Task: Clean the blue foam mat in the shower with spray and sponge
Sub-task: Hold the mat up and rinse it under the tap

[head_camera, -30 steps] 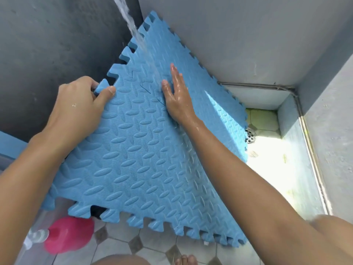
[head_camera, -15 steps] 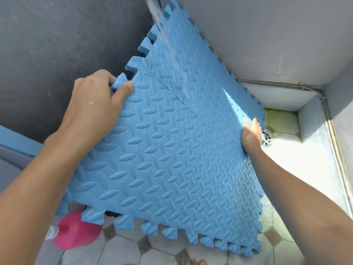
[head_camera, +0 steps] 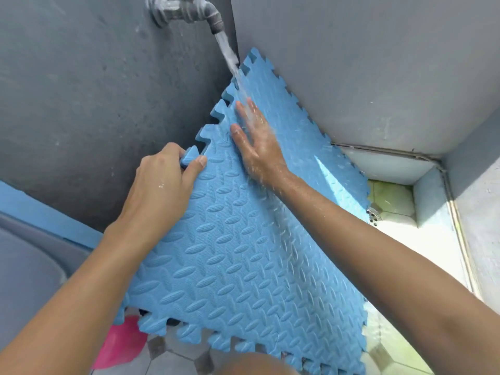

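Left hand (head_camera: 159, 182) grip clenched on mat (head_camera: 243, 253) tab, right hand (head_camera: 257, 142) flat and released under tap (head_camera: 189, 12) stream; best rub downward from there, mat tilted.

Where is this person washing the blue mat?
Probably a shower or wash corner. A metal tap on the grey wall runs water onto the blue foam mat, the floor is tiled, and a drain sits in the corner.

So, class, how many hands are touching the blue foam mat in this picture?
2. The left hand pinches a tab on the blue foam mat's upper-left edge; the right hand lies flat on its face, under the tap's stream.
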The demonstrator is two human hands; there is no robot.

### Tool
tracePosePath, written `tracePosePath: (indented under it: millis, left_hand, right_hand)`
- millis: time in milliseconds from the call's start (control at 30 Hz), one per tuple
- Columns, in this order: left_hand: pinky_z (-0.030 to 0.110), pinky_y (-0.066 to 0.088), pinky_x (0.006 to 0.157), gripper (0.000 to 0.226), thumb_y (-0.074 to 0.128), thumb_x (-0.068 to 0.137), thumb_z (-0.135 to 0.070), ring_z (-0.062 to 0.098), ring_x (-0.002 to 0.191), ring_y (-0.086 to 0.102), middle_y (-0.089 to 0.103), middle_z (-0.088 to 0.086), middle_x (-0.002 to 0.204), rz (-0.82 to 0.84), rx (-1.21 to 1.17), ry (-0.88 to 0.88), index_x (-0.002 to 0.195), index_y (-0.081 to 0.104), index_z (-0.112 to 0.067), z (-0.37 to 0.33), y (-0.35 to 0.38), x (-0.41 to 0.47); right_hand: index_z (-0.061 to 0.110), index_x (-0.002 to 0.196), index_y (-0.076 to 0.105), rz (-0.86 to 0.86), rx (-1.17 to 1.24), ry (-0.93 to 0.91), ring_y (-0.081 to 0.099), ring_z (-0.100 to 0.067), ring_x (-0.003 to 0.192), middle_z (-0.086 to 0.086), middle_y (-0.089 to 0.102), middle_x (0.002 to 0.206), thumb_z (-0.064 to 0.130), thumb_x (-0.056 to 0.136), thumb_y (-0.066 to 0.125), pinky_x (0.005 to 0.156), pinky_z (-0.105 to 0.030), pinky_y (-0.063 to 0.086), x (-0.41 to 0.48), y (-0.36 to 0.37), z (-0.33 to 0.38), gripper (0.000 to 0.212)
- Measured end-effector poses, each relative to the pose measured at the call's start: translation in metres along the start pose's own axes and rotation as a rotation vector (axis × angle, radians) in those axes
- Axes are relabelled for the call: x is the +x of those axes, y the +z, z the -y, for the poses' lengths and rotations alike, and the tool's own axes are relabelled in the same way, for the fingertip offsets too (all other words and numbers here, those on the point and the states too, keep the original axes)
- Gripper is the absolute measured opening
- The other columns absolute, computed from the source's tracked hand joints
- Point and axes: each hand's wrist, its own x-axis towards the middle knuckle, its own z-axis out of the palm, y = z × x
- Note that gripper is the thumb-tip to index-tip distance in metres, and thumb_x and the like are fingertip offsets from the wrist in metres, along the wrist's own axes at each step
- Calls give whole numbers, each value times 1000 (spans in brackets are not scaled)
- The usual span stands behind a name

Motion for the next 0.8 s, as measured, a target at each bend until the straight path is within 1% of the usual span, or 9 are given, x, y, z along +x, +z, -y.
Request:
tracePosePath:
  millis: [67,133,200,300,433,533,633,733,800]
  left_hand:
    - [38,42,56,36,54,102,-49,20,66,55,58,2,69,27,-17,-5,98,56,-13,-4,-4,2]
    - [30,33,52,31,55,103,-45,14,57,46,53,-1,64,76,-52,-35,102,54,-14,-7,-9,2]
    - [23,30,48,26,58,103,-40,11,48,37,45,-5,56,137,-132,-95,104,54,-14,-8,-15,0]
    - [19,32,45,22,63,102,-33,12,43,32,37,-6,50,199,-207,-192,101,55,-12,-9,-29,-9]
    - [15,34,50,19,68,99,-22,9,44,39,33,-10,47,223,-253,-298,93,56,-10,-20,-51,-23]
    - [12,36,54,15,69,98,-21,12,46,38,36,-8,49,239,-275,-331,93,59,-11,-33,-69,-31]
    - [17,36,58,15,69,98,-22,18,51,31,37,-3,51,276,-283,-338,93,58,-13,-37,-82,-32]
    - [35,39,64,14,68,99,-22,22,54,34,41,1,53,306,-293,-338,98,61,-10,-42,-90,-33]
    - [36,40,64,16,67,99,-21,24,55,37,45,6,55,330,-290,-326,101,63,-6,-45,-93,-34]
  right_hand:
    - [18,142,55,-93,134,67,51,-8,134,2,58,144,41,106,44,114,-29,40,18,-21,20,44]
    - [16,116,69,-207,134,146,66,-6,103,5,72,109,36,106,42,95,-33,54,37,-42,38,35]
    - [12,95,71,-263,219,225,69,-12,84,2,72,88,35,107,40,80,-36,58,54,-63,59,40]
    - [10,83,69,-238,281,300,65,-15,66,-2,69,73,43,108,35,62,-25,52,84,-92,108,53]
    - [6,71,64,-81,63,227,53,-10,57,4,58,60,47,107,32,67,-33,49,125,-108,168,63]
    - [-1,73,58,-14,-109,258,49,-14,63,2,52,64,43,108,30,71,-39,45,145,-112,184,63]
    - [-3,76,57,33,-157,336,49,-20,69,-4,54,69,41,109,31,70,-39,41,153,-112,190,61]
    - [11,70,44,118,-129,423,44,-20,70,1,46,67,39,110,32,67,-33,35,166,-103,204,50]
    - [17,68,37,184,-121,466,41,-17,68,4,43,65,40,110,33,66,-31,33,176,-99,208,48]
